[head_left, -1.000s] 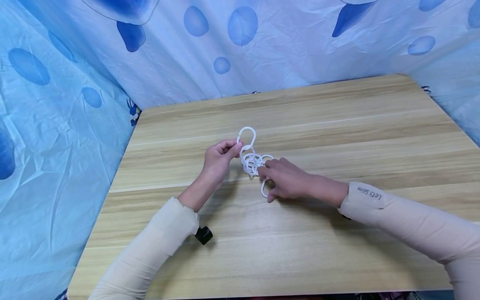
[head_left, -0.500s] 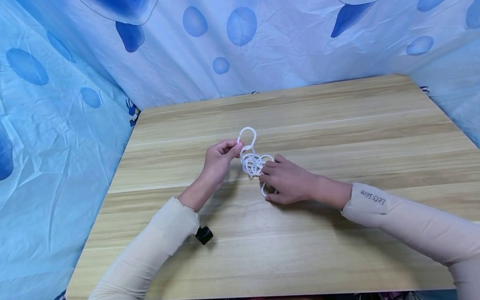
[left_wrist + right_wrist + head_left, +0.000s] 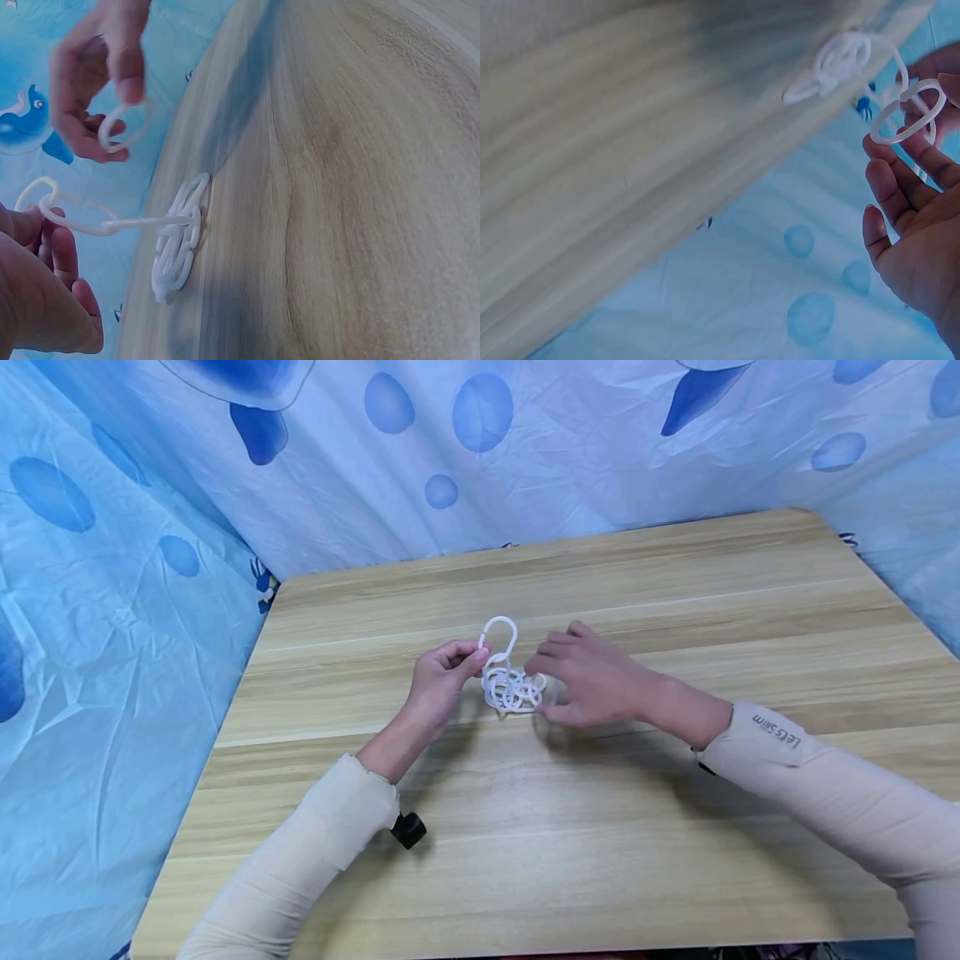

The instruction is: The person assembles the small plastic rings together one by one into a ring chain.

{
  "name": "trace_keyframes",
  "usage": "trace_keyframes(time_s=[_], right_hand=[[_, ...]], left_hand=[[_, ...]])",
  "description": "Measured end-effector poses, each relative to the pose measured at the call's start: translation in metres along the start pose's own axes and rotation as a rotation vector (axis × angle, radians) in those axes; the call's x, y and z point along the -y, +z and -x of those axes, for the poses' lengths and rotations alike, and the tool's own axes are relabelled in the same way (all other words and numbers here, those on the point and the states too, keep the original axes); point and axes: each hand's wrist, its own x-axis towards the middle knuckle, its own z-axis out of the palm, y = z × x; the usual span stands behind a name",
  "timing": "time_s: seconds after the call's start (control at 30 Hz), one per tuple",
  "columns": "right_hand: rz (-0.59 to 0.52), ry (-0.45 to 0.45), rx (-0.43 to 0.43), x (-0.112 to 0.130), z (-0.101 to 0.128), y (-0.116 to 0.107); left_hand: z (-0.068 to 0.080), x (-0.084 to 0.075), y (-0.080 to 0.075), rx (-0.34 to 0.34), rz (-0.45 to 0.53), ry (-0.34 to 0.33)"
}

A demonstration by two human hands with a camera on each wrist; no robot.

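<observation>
White plastic chain links (image 3: 513,689) lie in a joined heap on the wooden table. From the heap a few linked pieces rise to my left hand (image 3: 441,683), whose thumb and fingers pinch a white link (image 3: 75,214) near the top of the chain. An open-ended link (image 3: 513,631) sticks up beyond those fingertips. My right hand (image 3: 592,675) is raised just right of the heap. In the right wrist view it pinches a single loose link (image 3: 879,127) between thumb and fingers. That loose link is blurred and mostly hidden in the head view.
The wood-grain table (image 3: 675,860) spreads out on all sides of the heap. A blue patterned curtain (image 3: 337,477) hangs behind the table and along its left side. A small black camera (image 3: 408,831) juts from beneath the left sleeve (image 3: 300,852).
My right hand has picked up the loose link from the table beside the heap and lifted it up and away. My left hand keeps its pinch, almost in the same place.
</observation>
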Motion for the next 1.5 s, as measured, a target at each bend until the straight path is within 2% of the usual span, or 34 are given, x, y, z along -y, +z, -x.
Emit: trace_keyframes(time_s=[0.13, 0.4, 0.7, 1.03, 1.23, 1.5], right_hand=[[-0.039, 0.029, -0.084, -0.011, -0.002, -0.008], [-0.071, 0.026, -0.295, -0.028, -0.008, -0.016], [-0.194, 0.052, -0.419, -0.031, -0.020, -0.023], [-0.334, 0.048, -0.391, -0.023, -0.030, -0.021], [-0.434, 0.042, -0.332, -0.015, -0.032, -0.018], [-0.418, 0.054, -0.240, -0.011, -0.033, -0.013]], left_hand=[[0.001, 0.001, 0.000, 0.005, -0.011, -0.001], [0.000, 0.002, 0.001, 0.040, -0.033, 0.008], [0.003, 0.001, 0.003, 0.074, -0.087, 0.012], [0.005, 0.000, 0.003, 0.166, -0.185, 0.017], [0.005, 0.001, 0.003, 0.212, -0.236, 0.021], [0.006, 0.001, 0.004, 0.227, -0.228, 0.001]])
